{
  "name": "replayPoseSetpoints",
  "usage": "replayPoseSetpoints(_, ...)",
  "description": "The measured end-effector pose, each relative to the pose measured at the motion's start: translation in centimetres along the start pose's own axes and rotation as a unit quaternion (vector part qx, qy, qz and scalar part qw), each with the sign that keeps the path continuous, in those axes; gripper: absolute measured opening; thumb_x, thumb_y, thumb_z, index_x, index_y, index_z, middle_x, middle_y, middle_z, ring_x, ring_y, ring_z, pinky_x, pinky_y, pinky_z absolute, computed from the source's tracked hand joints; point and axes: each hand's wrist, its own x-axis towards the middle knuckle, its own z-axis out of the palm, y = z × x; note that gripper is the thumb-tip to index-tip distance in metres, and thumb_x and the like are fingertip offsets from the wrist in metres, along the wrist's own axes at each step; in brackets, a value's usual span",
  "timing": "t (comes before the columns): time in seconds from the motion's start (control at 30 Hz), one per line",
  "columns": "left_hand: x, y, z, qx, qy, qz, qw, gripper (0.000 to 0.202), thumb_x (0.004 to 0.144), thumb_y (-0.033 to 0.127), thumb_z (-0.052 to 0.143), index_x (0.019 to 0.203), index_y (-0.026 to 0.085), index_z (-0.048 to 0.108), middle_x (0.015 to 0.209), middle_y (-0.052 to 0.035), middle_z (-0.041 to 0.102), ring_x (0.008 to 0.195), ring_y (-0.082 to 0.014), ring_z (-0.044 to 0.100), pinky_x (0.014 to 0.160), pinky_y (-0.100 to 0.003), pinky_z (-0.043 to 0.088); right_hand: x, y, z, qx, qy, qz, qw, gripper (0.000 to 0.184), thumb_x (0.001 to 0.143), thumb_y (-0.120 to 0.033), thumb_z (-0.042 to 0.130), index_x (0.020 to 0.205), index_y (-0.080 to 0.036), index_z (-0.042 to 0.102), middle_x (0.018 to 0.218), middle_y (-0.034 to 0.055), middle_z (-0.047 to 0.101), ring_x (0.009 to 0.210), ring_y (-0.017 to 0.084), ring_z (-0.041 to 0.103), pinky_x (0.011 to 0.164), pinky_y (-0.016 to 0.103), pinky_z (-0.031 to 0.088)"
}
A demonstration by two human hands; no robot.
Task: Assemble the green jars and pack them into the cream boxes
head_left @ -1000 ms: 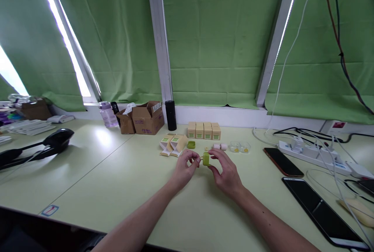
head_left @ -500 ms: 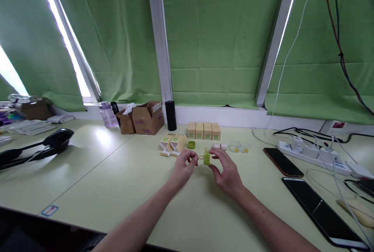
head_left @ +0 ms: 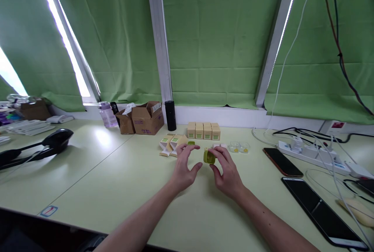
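Observation:
My right hand [head_left: 228, 172] pinches a small green case [head_left: 209, 157] by its edge between thumb and fingers, its hollow side turned partly into view. Just left of it, my left hand [head_left: 184, 172] has thumb and fingers apart and holds nothing. Beyond my left fingers, another small green piece [head_left: 191, 143] lies on the table, partly hidden. Two opened small cardboard boxes [head_left: 171, 143] lie beside it. Behind my right hand are a partly covered pale pink item [head_left: 219, 145] and a clear double-lobed container [head_left: 239, 147] with yellow spots inside.
Several small tan boxes [head_left: 203, 131] stand in a row at the back. Left of them are a black cylinder [head_left: 170, 115] and a brown carton [head_left: 148, 119]. Two phones, the nearer one large [head_left: 323, 211], and a power strip [head_left: 312, 154] with cables lie at right.
My left hand has let go of the small loop on the green case and opened its fingers. The case has turned in my right hand, showing its hollow side.

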Motion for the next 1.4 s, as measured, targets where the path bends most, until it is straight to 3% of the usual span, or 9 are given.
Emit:
replayPoseSetpoints(0.13, -0.13, 0.13, 0.22, 0.011, -0.027, 0.053, 0.998, 0.056, 0.083, 0.012, 0.072, 0.135, 0.025, 0.058, 0.133, -0.0119, 0.066, 0.128, -0.0335, 0.048, 0.110, -0.054, 0.044, 0.08, -0.02, -0.02, -0.002, 0.010, -0.046, 0.999, 0.051, 0.096, -0.009, 0.054, 0.144, -0.024, 0.047, 0.131, 0.0157, 0.064, 0.130, 0.031, 0.062, 0.103, 0.052, 0.061)
replayPoseSetpoints(0.27, 0.02, 0.16, 0.23, 0.026, -0.031, 0.077, 0.996, 0.053, 0.085, 0.013, 0.073, 0.135, 0.025, 0.060, 0.131, -0.0122, 0.066, 0.127, -0.0335, 0.050, 0.109, -0.055, 0.044, 0.28, -0.19, -0.14, -0.009, 0.021, -0.079, 0.997, 0.038, 0.096, -0.010, 0.055, 0.132, -0.023, 0.055, 0.128, 0.0166, 0.066, 0.124, 0.030, 0.066, 0.099, 0.050, 0.063)
replayPoseSetpoints(0.4, 0.13, 0.05, 0.26, 0.036, -0.028, 0.084, 0.995, 0.046, 0.087, 0.013, 0.072, 0.131, 0.024, 0.062, 0.129, -0.0121, 0.067, 0.125, -0.0331, 0.050, 0.109, -0.055, 0.044, 0.42, -0.36, -0.32, -0.031, 0.013, -0.098, 0.995, 0.037, 0.096, -0.010, 0.053, 0.130, -0.023, 0.059, 0.130, 0.0188, 0.066, 0.123, 0.031, 0.067, 0.095, 0.048, 0.064)
replayPoseSetpoints(0.73, 0.06, 0.31, 0.30, 0.040, -0.011, 0.085, 0.996, 0.039, 0.090, 0.015, 0.069, 0.128, 0.025, 0.065, 0.123, -0.0121, 0.069, 0.122, -0.0331, 0.053, 0.105, -0.054, 0.046, 0.12, 0.03, -0.15, -0.063, -0.017, -0.102, 0.993, 0.042, 0.098, -0.011, 0.050, 0.138, -0.022, 0.058, 0.134, 0.0201, 0.062, 0.117, 0.032, 0.068, 0.091, 0.049, 0.064)
replayPoseSetpoints(1.07, -0.14, -0.03, 0.35, 0.042, -0.003, 0.103, 0.994, 0.039, 0.092, 0.016, 0.065, 0.130, 0.023, 0.064, 0.121, -0.0135, 0.069, 0.121, -0.0332, 0.054, 0.103, -0.056, 0.047, 0.65, -0.56, -0.21, -0.058, -0.035, -0.105, 0.992, 0.040, 0.099, -0.008, 0.046, 0.135, -0.020, 0.059, 0.129, 0.0205, 0.061, 0.114, 0.032, 0.067, 0.087, 0.046, 0.064)
replayPoseSetpoints(1.4, -0.12, -0.06, 0.32, 0.044, 0.004, 0.103, 0.994, 0.040, 0.091, 0.018, 0.067, 0.131, 0.024, 0.065, 0.121, -0.0135, 0.070, 0.120, -0.0334, 0.054, 0.104, -0.055, 0.047, 0.42, -0.49, -0.16, -0.050, -0.004, -0.107, 0.993, 0.036, 0.099, -0.009, 0.050, 0.131, -0.022, 0.061, 0.132, 0.0197, 0.062, 0.120, 0.032, 0.067, 0.091, 0.049, 0.064)
